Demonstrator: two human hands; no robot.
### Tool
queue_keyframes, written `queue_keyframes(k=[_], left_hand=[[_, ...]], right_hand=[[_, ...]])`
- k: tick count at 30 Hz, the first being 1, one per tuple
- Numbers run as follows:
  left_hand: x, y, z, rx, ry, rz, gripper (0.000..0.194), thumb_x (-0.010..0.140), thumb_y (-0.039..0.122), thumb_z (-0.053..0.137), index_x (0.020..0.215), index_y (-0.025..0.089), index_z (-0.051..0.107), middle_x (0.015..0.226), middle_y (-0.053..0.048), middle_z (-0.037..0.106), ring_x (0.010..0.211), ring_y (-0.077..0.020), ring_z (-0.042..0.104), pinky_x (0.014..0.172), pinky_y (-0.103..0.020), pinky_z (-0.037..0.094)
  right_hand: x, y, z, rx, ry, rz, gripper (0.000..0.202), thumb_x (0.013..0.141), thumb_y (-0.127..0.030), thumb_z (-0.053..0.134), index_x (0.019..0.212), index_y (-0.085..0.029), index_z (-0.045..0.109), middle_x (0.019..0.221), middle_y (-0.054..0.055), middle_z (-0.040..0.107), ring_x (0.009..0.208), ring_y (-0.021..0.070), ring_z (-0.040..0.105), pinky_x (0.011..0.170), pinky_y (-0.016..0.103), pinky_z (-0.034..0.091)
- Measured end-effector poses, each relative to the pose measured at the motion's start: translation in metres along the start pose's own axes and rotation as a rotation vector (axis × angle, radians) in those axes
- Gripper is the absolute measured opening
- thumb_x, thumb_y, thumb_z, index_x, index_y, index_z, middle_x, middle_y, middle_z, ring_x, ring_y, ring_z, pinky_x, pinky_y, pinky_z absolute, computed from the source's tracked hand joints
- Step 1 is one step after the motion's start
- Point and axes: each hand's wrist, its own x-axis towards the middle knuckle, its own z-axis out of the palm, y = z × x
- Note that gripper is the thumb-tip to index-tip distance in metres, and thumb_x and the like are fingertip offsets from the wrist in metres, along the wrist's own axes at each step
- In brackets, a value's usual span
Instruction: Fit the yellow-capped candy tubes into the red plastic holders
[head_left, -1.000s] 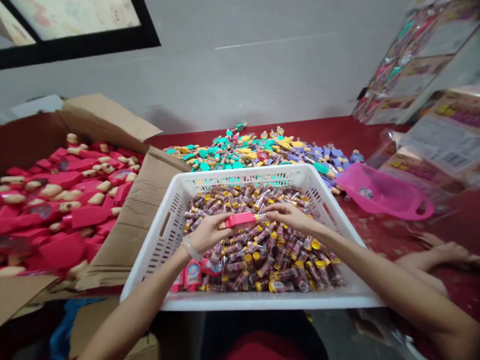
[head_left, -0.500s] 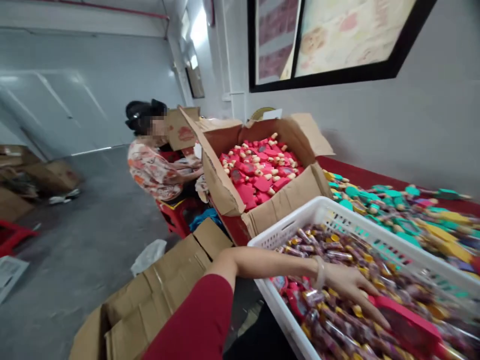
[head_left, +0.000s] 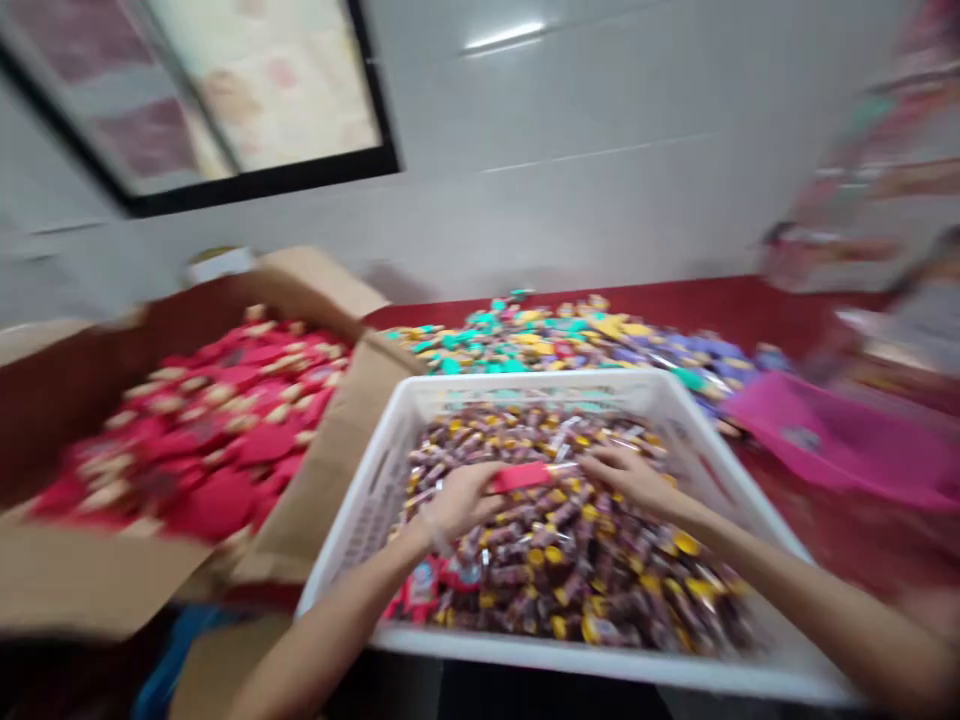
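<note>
My left hand (head_left: 466, 498), with a pale bracelet at the wrist, is closed on one end of a flat red plastic piece (head_left: 523, 477). A small clear tube (head_left: 562, 467) lies at the right end of that piece. The fingers of my right hand (head_left: 626, 478) are pinched at the tube's far end; motion blur hides the exact contact. Both hands are over a white plastic basket (head_left: 536, 650) filled with small clear tubes with brown contents and yellow caps (head_left: 551, 555). Several red pieces with printed fronts (head_left: 421, 580) lie in its near left corner.
On the left, an open cardboard box (head_left: 315, 455) holds many red pieces with cream-coloured ends (head_left: 225, 440). Behind the basket, green, yellow and purple pieces (head_left: 525, 335) spread over a red table (head_left: 720, 300). A pink translucent basin or bag (head_left: 847, 430) lies at the right.
The view has swung right, and the other person is out of sight. My left hand has raised the red piece above the tubes. My right hand has come into view at its other end.
</note>
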Motion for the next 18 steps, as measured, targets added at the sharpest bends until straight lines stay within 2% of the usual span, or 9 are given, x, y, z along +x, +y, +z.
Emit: queue_keyframes(k=[1, 2, 4, 5, 6, 8, 13, 15, 18], left_hand=[[0.002, -0.002, -0.002, 0.042, 0.079, 0.041, 0.035, 0.083, 0.033, 0.064, 0.113, 0.017, 0.069, 0.101, -0.005, 0.07, 0.093, -0.021, 0.061, 0.086, -0.029, 0.046], [0.004, -0.003, -0.004, 0.052, 0.081, 0.048, 0.035, 0.083, 0.034, 0.063, 0.113, 0.017, 0.068, 0.103, -0.006, 0.07, 0.095, -0.0219, 0.061, 0.088, -0.03, 0.046], [0.01, -0.003, -0.009, -0.016, 0.002, -0.027, 0.037, 0.08, 0.044, 0.065, 0.104, 0.016, 0.07, 0.09, -0.004, 0.07, 0.085, -0.0217, 0.062, 0.079, -0.029, 0.049], [0.012, -0.001, -0.011, -0.042, -0.066, -0.087, 0.037, 0.079, 0.048, 0.067, 0.097, 0.016, 0.07, 0.08, -0.002, 0.068, 0.079, -0.0212, 0.061, 0.072, -0.028, 0.049], [0.014, 0.0, -0.013, -0.057, -0.113, -0.147, 0.038, 0.077, 0.052, 0.068, 0.09, 0.016, 0.07, 0.072, -0.001, 0.065, 0.073, -0.0205, 0.059, 0.066, -0.027, 0.048], [0.015, 0.004, -0.013, -0.069, -0.149, -0.22, 0.041, 0.071, 0.057, 0.072, 0.083, 0.018, 0.07, 0.067, 0.001, 0.063, 0.069, -0.0207, 0.058, 0.061, -0.026, 0.047], [0.013, 0.005, -0.008, -0.069, 0.081, -0.138, 0.052, 0.053, 0.063, 0.08, 0.083, 0.021, 0.074, 0.071, -0.001, 0.066, 0.079, -0.0253, 0.062, 0.069, -0.027, 0.051], [0.013, 0.006, -0.007, -0.049, 0.111, -0.115, 0.053, 0.057, 0.061, 0.079, 0.09, 0.02, 0.075, 0.071, 0.0, 0.066, 0.075, -0.0229, 0.06, 0.067, -0.026, 0.05], [0.012, 0.011, -0.007, -0.095, -0.017, -0.167, 0.051, 0.071, 0.058, 0.073, 0.102, 0.017, 0.075, 0.08, -0.001, 0.071, 0.079, -0.0221, 0.061, 0.07, -0.027, 0.051]], right_hand=[[0.004, 0.0, 0.0, 0.029, -0.005, 0.023, 0.066, 0.086, -0.08, 0.043, 0.064, -0.019, 0.053, 0.06, 0.001, 0.049, 0.055, 0.015, 0.046, 0.051, 0.028, 0.035], [0.009, 0.0, -0.001, 0.05, -0.016, 0.037, 0.065, 0.087, -0.079, 0.043, 0.064, -0.018, 0.052, 0.058, -0.001, 0.046, 0.053, 0.0131, 0.042, 0.05, 0.027, 0.033], [0.017, 0.002, -0.006, 0.119, -0.007, -0.012, 0.057, 0.084, -0.072, 0.057, 0.071, -0.017, 0.058, 0.062, -0.002, 0.049, 0.057, 0.0117, 0.044, 0.051, 0.024, 0.033], [0.019, 0.003, -0.008, 0.203, -0.019, -0.057, 0.05, 0.08, -0.066, 0.067, 0.085, -0.017, 0.063, 0.069, -0.003, 0.054, 0.06, 0.0117, 0.047, 0.053, 0.023, 0.036], [0.021, 0.004, -0.009, 0.274, -0.039, -0.08, 0.049, 0.078, -0.062, 0.071, 0.097, -0.017, 0.065, 0.073, -0.003, 0.056, 0.062, 0.0114, 0.049, 0.054, 0.022, 0.037], [0.021, 0.006, -0.007, 0.358, -0.066, -0.091, 0.051, 0.076, -0.058, 0.074, 0.104, -0.016, 0.066, 0.075, -0.003, 0.059, 0.061, 0.0103, 0.05, 0.053, 0.021, 0.037], [0.021, 0.008, 0.004, 0.441, -0.011, 0.037, 0.056, 0.079, -0.072, 0.065, 0.075, -0.017, 0.059, 0.054, -0.007, 0.046, 0.044, 0.0077, 0.039, 0.042, 0.022, 0.029], [0.019, 0.003, 0.004, 0.44, 0.047, 0.025, 0.054, 0.081, -0.071, 0.064, 0.081, -0.017, 0.06, 0.053, -0.007, 0.047, 0.044, 0.0087, 0.041, 0.042, 0.022, 0.031], [0.012, -0.006, 0.001, 0.417, 0.046, -0.04, 0.054, 0.078, -0.063, 0.073, 0.106, -0.018, 0.064, 0.069, -0.003, 0.06, 0.053, 0.0102, 0.049, 0.048, 0.022, 0.037]])
